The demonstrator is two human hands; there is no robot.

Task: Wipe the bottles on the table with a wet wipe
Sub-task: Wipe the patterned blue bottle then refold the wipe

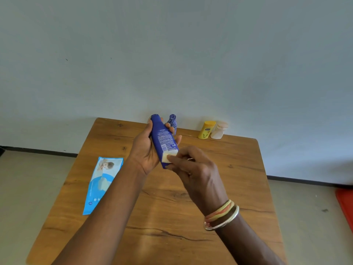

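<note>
Above the far half of the wooden table (229, 188), the blue lotion bottle (162, 136) is gripped by the left hand (147, 152) and a folded wet wipe (167, 157) is pinched against its lower end by the right hand (196, 169), so lengthwise strokes with the bottle rotated seem advisable.

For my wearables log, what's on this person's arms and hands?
Both forearms are bare, no sleeves in view. The right hand has a silver metal bangle and orange and cream bands at its wrist; a glint on one finger may be a ring. The left hand and wrist show nothing worn.
</note>
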